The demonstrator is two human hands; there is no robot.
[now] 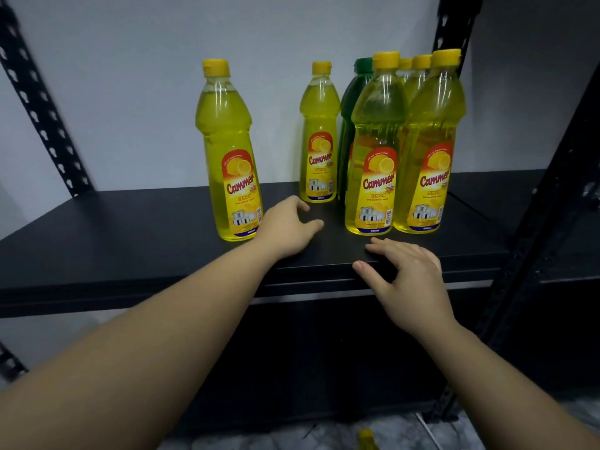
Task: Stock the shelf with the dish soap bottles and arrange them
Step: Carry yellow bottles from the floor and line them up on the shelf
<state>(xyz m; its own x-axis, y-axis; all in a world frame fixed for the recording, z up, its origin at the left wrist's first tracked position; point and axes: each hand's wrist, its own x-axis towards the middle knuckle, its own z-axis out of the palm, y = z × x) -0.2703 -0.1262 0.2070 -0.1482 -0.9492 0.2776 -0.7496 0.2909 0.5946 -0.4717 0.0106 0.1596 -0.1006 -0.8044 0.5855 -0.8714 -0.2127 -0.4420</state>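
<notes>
Several yellow lemon dish soap bottles stand upright on the black shelf [130, 241]. One bottle [229, 151] stands alone at the left. A second [319, 134] stands further back in the middle. A tight group at the right has two front bottles [376, 147] [431, 144], more yellow ones behind, and a green bottle [352, 125] behind. My left hand [287, 227] hovers over the shelf between the left bottle and the group, fingers relaxed, holding nothing. My right hand [406, 271] is at the shelf's front edge below the group, fingers spread, empty.
Black perforated uprights [42, 105] [454, 27] frame the shelf against a grey wall. A dark lower level sits beneath. On the floor below, a yellow bottle cap [367, 438] shows at the bottom edge.
</notes>
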